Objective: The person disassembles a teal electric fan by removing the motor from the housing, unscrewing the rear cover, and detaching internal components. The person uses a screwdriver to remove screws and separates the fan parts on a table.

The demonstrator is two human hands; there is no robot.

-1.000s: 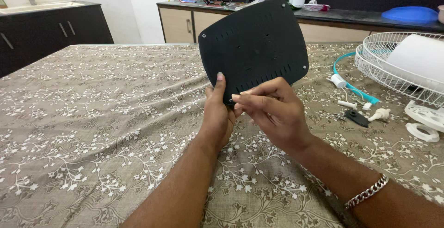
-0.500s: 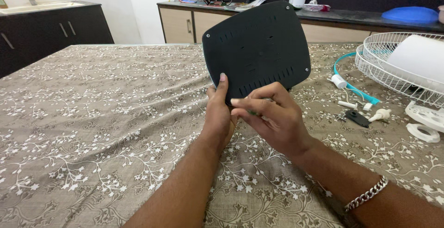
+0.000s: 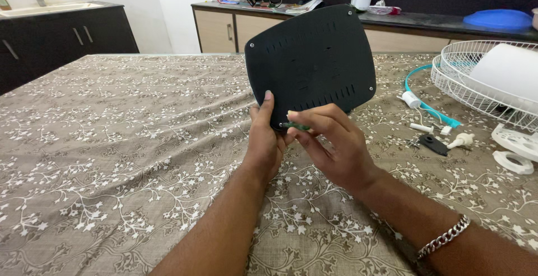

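We hold a black plastic base plate (image 3: 314, 63) upright above the middle of the tabletop (image 3: 112, 141), its slotted underside turned toward us and small screws showing at the corners. The left hand (image 3: 264, 136) is closed on the plate's lower left corner, thumb pressed flat against the face. The right hand (image 3: 330, 141) is curled narrow around a slim green-handled screwdriver (image 3: 296, 126), its tip set at the plate's near lower edge just beside the left thumb.

We judge the plate to be light and stiff, a rigid moulded panel with a smooth, slightly slippery face; the rounded rim and corners look like the surest places to take hold, clear of the vent slots and the screw holes.

To the right on the patterned cloth lie a small black bracket (image 3: 432, 142), white plastic fittings (image 3: 462, 138) and a teal ring (image 3: 428, 105), with a white wire fan guard (image 3: 476, 85) at the far right. Dark cabinets (image 3: 67, 35) stand far left, a cluttered counter (image 3: 392, 21) beyond.
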